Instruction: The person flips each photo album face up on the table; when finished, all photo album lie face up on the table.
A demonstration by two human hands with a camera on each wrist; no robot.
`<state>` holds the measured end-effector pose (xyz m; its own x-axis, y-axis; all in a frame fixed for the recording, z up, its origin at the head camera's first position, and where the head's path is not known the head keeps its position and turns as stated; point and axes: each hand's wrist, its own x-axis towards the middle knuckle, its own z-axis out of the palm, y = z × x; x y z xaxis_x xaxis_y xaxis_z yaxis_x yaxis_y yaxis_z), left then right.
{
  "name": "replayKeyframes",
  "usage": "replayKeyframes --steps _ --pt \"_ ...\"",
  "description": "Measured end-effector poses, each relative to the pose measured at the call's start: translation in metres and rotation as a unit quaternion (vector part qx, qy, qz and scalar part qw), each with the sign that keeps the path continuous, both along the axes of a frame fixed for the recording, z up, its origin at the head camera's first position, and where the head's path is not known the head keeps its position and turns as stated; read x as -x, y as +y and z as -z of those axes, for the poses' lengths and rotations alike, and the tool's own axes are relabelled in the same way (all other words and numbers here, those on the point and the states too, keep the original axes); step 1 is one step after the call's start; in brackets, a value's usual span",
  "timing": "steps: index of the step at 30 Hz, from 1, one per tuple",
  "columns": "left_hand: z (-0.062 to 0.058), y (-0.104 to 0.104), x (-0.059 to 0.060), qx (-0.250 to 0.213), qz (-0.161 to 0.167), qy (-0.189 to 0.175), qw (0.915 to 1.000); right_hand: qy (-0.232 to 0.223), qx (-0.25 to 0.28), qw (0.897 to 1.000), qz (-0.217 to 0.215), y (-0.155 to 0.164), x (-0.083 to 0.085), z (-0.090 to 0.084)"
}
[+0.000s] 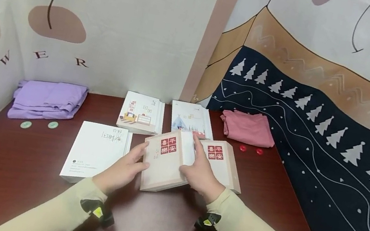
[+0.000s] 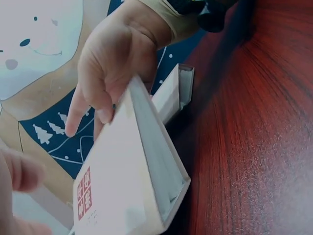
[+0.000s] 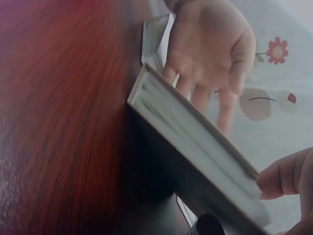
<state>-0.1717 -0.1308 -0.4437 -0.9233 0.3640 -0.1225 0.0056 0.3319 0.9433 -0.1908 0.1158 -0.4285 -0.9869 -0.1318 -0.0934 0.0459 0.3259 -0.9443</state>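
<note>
A thick cream photo album (image 1: 160,169) with red square lettering is raised and tilted off the dark table. My right hand (image 1: 202,172) grips its right edge, thumb on the front cover; in the right wrist view the fingers (image 3: 288,174) pinch one end. Beside the album's left edge is my left hand (image 1: 123,170), its fingers extended. The right wrist view shows that left palm (image 3: 210,49) facing the album, fingers straight and not wrapped round it. A matching cream album (image 1: 223,170) lies right behind my right hand, partly covered by it.
A white album (image 1: 89,152) lies left of my left hand. Two illustrated white albums (image 1: 139,111) (image 1: 190,118) lie at the back. Folded purple cloth (image 1: 48,101) with green discs (image 1: 53,125) is at back left; folded pink cloth (image 1: 247,127) with red discs (image 1: 243,148) at back right.
</note>
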Motion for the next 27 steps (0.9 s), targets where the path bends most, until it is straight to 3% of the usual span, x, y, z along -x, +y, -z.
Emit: replayKeyframes --steps 4,9,16,27 --pt "-0.002 0.0 0.0 -0.002 -0.036 -0.028 0.999 -0.013 -0.001 1.0 0.009 0.0 0.003 0.001" --pt "-0.007 -0.005 0.0 -0.021 -0.047 -0.037 0.998 -0.04 0.01 0.999 -0.006 -0.003 0.005 0.006" --pt "-0.012 -0.013 0.005 0.001 -0.053 -0.026 0.9983 -0.052 0.019 0.998 -0.03 -0.004 0.006 0.008" --pt "-0.021 -0.012 0.0 0.021 -0.071 -0.003 0.9972 -0.063 0.053 0.995 -0.049 0.004 0.007 0.007"
